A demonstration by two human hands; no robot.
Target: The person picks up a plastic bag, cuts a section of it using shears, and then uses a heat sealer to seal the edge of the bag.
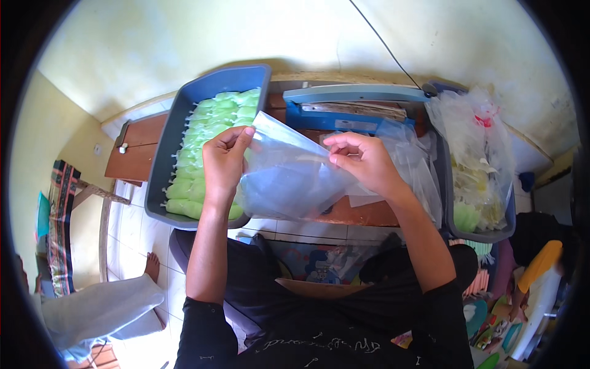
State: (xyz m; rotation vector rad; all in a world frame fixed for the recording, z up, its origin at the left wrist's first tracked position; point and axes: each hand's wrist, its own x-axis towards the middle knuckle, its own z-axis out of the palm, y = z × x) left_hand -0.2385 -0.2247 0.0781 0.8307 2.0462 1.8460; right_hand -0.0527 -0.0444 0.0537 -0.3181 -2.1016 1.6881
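Note:
A clear plastic bag [295, 184] is stretched out between my two hands, above a low brown wooden bench. My left hand [224, 159] pinches its upper left corner between thumb and forefinger. At the bag's upper right edge, the thumb and fingers of my right hand [364, 159] grip the film. More clear plastic bags [410, 161] lie loosely on the bench beside my right hand. Behind the held bag sits a blue impulse sealer [334, 121] with its long pale arm [355, 93]. To the left, a grey basin [159, 184] holds rows of knotted bags filled with something light green [221, 120].
A second basin [484, 237] at the right holds a large plastic bag [479, 138] with packets inside. A black cord [382, 41] runs down the wall. Another person's leg [106, 309] extends at the left; a yellow-sleeved arm [539, 265] shows at the far right.

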